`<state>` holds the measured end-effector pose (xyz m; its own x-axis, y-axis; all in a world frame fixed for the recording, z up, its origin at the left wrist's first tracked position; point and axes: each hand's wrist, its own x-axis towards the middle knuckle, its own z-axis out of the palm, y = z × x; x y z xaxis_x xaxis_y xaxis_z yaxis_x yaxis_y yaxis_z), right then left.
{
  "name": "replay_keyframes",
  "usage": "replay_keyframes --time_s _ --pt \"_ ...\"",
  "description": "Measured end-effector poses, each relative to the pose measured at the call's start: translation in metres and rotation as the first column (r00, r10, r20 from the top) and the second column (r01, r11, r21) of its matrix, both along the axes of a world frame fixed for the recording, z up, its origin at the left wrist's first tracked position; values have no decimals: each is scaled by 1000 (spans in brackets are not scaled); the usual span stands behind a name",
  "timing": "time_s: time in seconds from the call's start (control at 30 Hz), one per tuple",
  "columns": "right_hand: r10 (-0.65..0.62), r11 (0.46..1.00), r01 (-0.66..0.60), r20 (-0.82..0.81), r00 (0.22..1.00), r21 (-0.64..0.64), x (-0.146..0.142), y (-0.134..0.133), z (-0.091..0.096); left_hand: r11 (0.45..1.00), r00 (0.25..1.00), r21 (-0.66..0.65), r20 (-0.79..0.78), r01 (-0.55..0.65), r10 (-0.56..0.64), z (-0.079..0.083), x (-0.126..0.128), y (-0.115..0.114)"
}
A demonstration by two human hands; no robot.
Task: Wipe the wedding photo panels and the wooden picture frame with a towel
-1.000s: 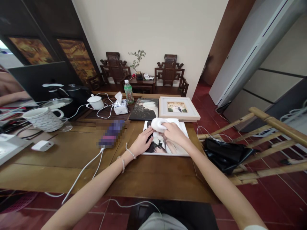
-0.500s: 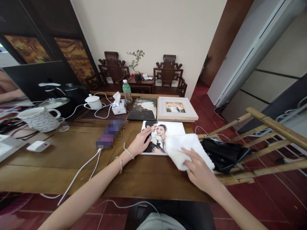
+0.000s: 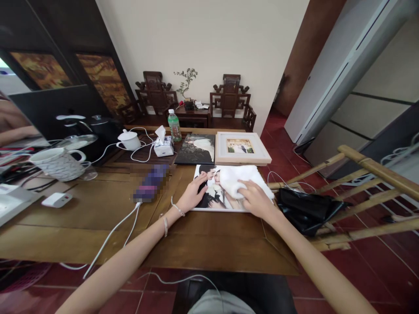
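A glossy photo print (image 3: 212, 198) of a couple lies flat on the wooden table (image 3: 209, 244). My left hand (image 3: 193, 196) rests on its left edge, fingers stretched out and pressing it down. My right hand (image 3: 257, 198) lies on a white cloth (image 3: 234, 181), fingers curled over it, pressing the cloth onto the right part of the print. The cloth covers the print's upper right area.
Behind the print lie a dark photo (image 3: 196, 149) and a white framed picture (image 3: 241, 147). A tissue box (image 3: 163, 146), green bottle (image 3: 174, 125), teapot (image 3: 129, 139), large cup (image 3: 59, 163) and white cables (image 3: 111, 233) sit to the left. A black bag (image 3: 307, 209) lies on a bamboo chair (image 3: 366, 205) at right.
My right hand moved the white cloth from the table's near right edge back up and left onto the print. My left hand stayed on the print's left edge.
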<state>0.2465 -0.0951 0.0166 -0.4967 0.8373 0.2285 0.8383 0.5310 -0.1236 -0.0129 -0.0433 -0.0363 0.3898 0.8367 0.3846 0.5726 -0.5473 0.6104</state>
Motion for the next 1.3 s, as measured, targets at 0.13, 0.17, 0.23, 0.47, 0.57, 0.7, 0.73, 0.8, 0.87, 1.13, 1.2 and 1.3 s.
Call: replay_keyframes --time_s 0.13,0.17,0.23,0.47,0.57,0.7,0.73,0.8,0.87,1.13,1.2,1.3 --pt "-12 1000 12 -15 1000 21 -2 26 2 1000 999 -3 27 -31 31 0 0 -1" --pt "-11 1000 11 -20 1000 19 -1 27 1 999 999 2 29 -39 39 0 0 -1" --pt "-8 1000 8 -28 1000 9 2 23 -1 998 998 8 36 -55 55 0 1 -2" --pt "119 993 -116 -84 989 34 10 -44 -10 999 997 2 49 -54 54 1 2 -4" --pt "200 979 -196 -94 975 54 8 -70 -12 998 998 -7 36 -54 55 2 3 -5" --pt "183 982 -177 -118 976 60 2 -68 -13 999 998 -7 37 -50 50 1 3 -5" --pt "163 986 -157 -123 979 58 1 -61 -13 999 998 -6 37 -46 46 0 2 -5" --pt "109 993 -104 -116 987 49 -2 -42 -12 999 999 -10 30 -37 37 -2 1 -3" --pt "53 998 -50 -93 994 37 -5 -21 -10 999 999 -25 14 -34 34 -4 -1 -2" --pt "-44 998 46 -39 998 53 -10 31 -2 998 999 -58 -46 15 -18 -6 -6 2" --pt "-50 997 52 -39 998 55 -10 32 -2 998 998 -58 -65 17 -21 -5 -5 2" --pt "-46 998 47 -35 998 39 -8 22 -3 998 996 -61 -86 27 -32 -4 -5 1"
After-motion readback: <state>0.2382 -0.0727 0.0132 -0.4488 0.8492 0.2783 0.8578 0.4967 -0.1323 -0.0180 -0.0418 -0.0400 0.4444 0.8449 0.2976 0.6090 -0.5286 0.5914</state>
